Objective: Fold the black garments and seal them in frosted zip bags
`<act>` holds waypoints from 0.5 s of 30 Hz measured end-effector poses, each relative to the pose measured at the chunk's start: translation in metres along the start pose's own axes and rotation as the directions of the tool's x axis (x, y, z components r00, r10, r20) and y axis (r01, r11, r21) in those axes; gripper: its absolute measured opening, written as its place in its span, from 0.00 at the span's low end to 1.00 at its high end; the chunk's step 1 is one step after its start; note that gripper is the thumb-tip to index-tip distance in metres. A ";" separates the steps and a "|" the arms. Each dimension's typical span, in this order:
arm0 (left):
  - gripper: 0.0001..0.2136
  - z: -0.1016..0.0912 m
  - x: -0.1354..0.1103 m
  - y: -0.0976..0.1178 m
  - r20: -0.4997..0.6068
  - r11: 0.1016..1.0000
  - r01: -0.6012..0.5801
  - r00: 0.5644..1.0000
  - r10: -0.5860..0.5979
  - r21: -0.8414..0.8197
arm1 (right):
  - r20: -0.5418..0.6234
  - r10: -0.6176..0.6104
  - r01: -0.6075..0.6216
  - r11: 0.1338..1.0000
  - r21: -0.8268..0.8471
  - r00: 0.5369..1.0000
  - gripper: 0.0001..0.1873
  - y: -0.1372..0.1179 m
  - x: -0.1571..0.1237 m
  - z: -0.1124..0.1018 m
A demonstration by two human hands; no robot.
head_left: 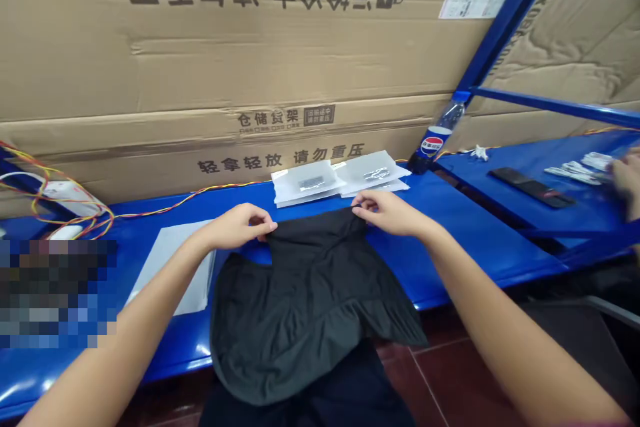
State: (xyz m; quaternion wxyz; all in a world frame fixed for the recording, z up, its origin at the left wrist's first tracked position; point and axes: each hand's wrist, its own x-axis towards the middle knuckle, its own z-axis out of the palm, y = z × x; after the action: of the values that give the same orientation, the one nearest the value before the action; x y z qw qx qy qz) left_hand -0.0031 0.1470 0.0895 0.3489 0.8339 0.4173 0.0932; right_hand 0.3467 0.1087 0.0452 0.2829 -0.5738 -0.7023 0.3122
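At the far left, a white power strip (75, 199) sits on the blue counter (480, 243), with tangled yellow and red wires (53, 203) running from it along the back. Just right of it lies a flat white sheet (170, 267), partly under the left hand (233, 227). That hand pinches one top corner of a black garment (310, 307) between thumb and fingers. The right hand (390, 213) pinches the opposite corner in the same way, so both grips are closed on the cloth, with the top edge pulled fairly taut between them.

The garment's long axis runs from that edge toward the person, away from the back of the counter. Its lower part hangs over the front edge, so most of the cloth lies nearer the person than the hands do. Neither hand is clearly closer to its middle.

Behind the right hand are two clear plastic packets (340, 180), then a Pepsi bottle (433, 143). Further right lie a black strip (533, 187), white cables (575, 170), and another person's hand (625, 180).
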 end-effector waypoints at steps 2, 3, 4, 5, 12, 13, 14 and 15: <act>0.23 -0.005 0.018 -0.016 0.058 0.997 0.061 0.997 -0.058 -0.055 | 0.148 0.031 -0.034 0.999 0.017 0.989 0.12 0.005 0.031 -0.004; 0.23 -0.004 0.024 -0.024 0.048 0.994 0.079 0.996 -0.076 -0.074 | 0.183 0.040 -0.045 0.999 0.024 0.982 0.13 0.009 0.041 -0.005; 0.24 -0.002 0.028 -0.032 0.021 0.992 0.086 0.996 -0.084 -0.089 | 0.197 0.046 -0.053 0.998 0.031 0.979 0.14 0.012 0.047 -0.004; 0.24 0.001 0.030 -0.039 -0.008 0.991 0.086 0.996 -0.087 -0.103 | 0.193 0.047 -0.056 0.998 0.038 0.980 0.15 0.016 0.049 -0.002; 0.23 0.012 0.032 -0.057 -0.080 0.978 0.106 0.989 -0.122 -0.178 | 0.114 0.054 -0.063 0.995 0.079 0.992 0.24 0.028 0.042 0.005; 0.23 0.012 0.033 -0.056 -0.084 0.979 0.108 0.989 -0.124 -0.176 | 0.115 0.060 -0.069 0.995 0.076 0.992 0.24 0.027 0.042 0.004; 0.23 0.012 0.033 -0.055 -0.090 0.980 0.106 0.988 -0.122 -0.168 | 0.114 0.065 -0.074 0.995 0.073 0.991 0.23 0.027 0.043 0.004; 0.23 0.012 0.033 -0.054 -0.097 0.982 0.102 0.988 -0.118 -0.158 | 0.114 0.069 -0.077 0.994 0.071 0.991 0.23 0.026 0.043 0.003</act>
State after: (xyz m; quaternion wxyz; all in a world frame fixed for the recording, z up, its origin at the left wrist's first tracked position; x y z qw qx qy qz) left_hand -0.0107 0.1885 0.0404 0.3940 0.7742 0.4723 0.1495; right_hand 0.3531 0.1545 0.0247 0.2531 -0.5697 -0.6833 0.3801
